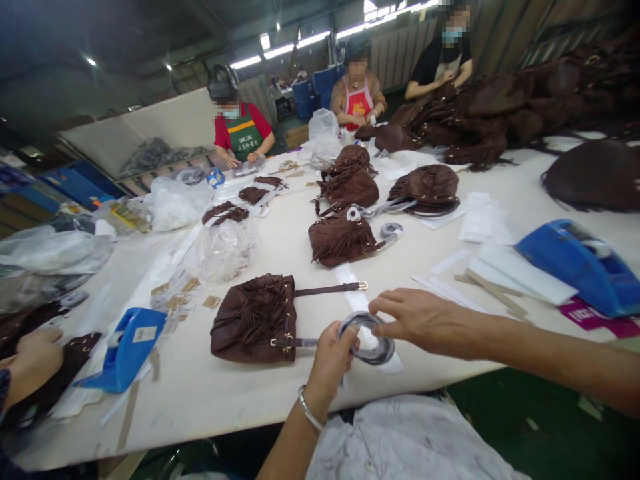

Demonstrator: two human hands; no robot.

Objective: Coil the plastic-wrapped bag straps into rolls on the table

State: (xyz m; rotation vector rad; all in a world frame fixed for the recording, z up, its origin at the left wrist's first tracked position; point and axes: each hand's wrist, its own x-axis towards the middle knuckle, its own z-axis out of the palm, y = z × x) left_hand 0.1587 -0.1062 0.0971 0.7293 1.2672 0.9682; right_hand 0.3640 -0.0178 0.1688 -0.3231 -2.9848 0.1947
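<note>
A brown fringed bag lies on its side on the white table in front of me. From its top a strap in greyish wrapping leads right into a round coil. My left hand is closed on the coil's left side, thumb on top. My right hand has its fingers curled at the coil's upper edge, pinching it. Beyond my hands, a short brown strap with a gold buckle stretches right from the bag. White paper strips lie beneath and behind the coil.
Blue tape dispensers stand left and right. More brown bags lie farther back, with a large pile at right. Clear plastic bags and small tan tags lie left. A co-worker's hand is at far left; several people work around the table.
</note>
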